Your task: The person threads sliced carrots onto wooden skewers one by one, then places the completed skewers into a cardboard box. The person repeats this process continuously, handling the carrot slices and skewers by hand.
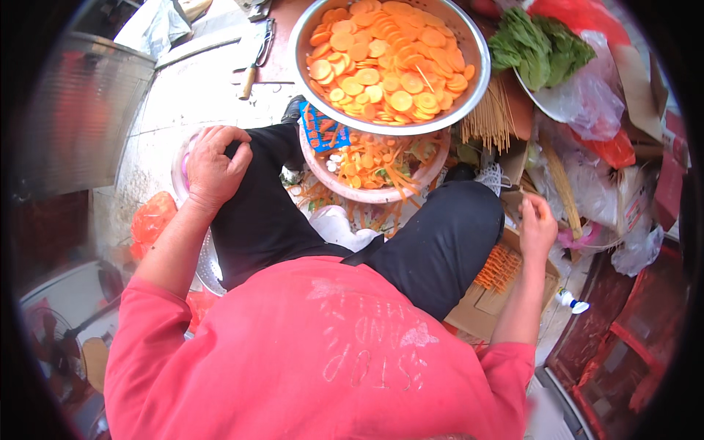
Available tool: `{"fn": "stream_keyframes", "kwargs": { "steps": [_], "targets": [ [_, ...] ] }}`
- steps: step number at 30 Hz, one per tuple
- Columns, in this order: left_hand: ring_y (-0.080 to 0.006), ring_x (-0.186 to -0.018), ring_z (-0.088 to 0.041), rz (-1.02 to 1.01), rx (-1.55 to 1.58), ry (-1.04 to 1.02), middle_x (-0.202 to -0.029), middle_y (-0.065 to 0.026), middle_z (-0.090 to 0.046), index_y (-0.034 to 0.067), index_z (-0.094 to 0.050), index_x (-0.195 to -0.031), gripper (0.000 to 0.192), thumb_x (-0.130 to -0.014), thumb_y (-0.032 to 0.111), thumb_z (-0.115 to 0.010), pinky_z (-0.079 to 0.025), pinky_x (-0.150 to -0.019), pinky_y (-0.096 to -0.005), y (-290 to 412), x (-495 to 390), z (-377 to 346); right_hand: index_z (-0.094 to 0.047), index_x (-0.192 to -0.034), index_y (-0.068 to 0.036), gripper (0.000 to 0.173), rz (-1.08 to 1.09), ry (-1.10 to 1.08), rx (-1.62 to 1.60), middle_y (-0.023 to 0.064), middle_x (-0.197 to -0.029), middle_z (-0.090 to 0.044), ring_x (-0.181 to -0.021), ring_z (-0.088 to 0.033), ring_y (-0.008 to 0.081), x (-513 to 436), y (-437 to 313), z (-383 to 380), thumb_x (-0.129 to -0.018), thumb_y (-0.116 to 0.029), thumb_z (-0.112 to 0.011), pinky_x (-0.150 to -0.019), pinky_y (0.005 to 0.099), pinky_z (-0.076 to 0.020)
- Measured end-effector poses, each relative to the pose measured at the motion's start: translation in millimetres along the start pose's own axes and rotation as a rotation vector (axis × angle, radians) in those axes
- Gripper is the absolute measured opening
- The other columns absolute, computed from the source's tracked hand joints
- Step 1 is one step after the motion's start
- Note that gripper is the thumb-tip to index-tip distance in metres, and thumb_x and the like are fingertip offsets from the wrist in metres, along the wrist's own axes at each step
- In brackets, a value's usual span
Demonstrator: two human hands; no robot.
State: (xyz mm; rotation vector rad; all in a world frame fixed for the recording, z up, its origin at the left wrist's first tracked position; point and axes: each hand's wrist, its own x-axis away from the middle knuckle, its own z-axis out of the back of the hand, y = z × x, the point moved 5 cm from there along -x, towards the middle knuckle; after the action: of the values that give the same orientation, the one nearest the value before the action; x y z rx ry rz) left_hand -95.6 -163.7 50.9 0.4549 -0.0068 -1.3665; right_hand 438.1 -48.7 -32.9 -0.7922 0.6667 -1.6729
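Observation:
My left hand [219, 164] is loosely curled at the edge of my black-trousered left leg, thumb apart from the index finger, nothing visible in it. Out past my right knee, my right hand [537, 225] has its fingertips together; a tiny thin thing shows at their tips, too small to identify. A metal basin [480, 91] holds many sliced carrot rounds, with a thin stick lying on them. Below it, a pink basin [352, 192] holds carrot pieces and scraps. Wooden skewers [491, 118] lie in a bundle right of the metal basin. Skewered carrot slices [498, 268] lie in a cardboard box [474, 313].
A cleaver [253, 60] with a wooden handle lies at the upper left. Leafy greens [536, 47] and plastic bags [597, 104] crowd the upper right. A perforated metal rim [210, 264] shows beside my left leg. A small white bottle [571, 301] lies right of the box.

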Motion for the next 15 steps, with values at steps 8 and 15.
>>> {"fn": "stream_keyframes", "kwargs": {
  "steps": [8, 15],
  "targets": [
    [-0.0268, -0.077, -0.060, 0.018, 0.157, 0.147, -0.078, -0.0068, -0.063, 0.010, -0.064, -0.078, 0.005, -0.073, 0.010, -0.064, -0.048, -0.069, -0.0365, -23, 16, 18, -0.071, -0.097, -0.003, 0.032, 0.407, -0.240, 0.332, 0.0140, -0.085, -0.071, -0.080, -0.068, 0.0228, -74, -194, -161, -0.079, -0.029, -0.068, -0.074, 0.0328, -0.0519],
    [-0.0274, -0.077, -0.060, 0.004, 0.187, 0.159, -0.079, -0.0070, -0.063, 0.009, -0.064, -0.078, 0.005, -0.072, 0.009, -0.064, -0.048, -0.070, -0.0364, -24, 15, 20, -0.073, -0.090, -0.002, 0.023, 0.374, -0.309, 0.514, 0.0121, -0.080, -0.071, -0.075, -0.068, 0.0200, -105, -195, -220, -0.078, -0.022, -0.072, -0.071, 0.0313, -0.0514]
  ]
}}
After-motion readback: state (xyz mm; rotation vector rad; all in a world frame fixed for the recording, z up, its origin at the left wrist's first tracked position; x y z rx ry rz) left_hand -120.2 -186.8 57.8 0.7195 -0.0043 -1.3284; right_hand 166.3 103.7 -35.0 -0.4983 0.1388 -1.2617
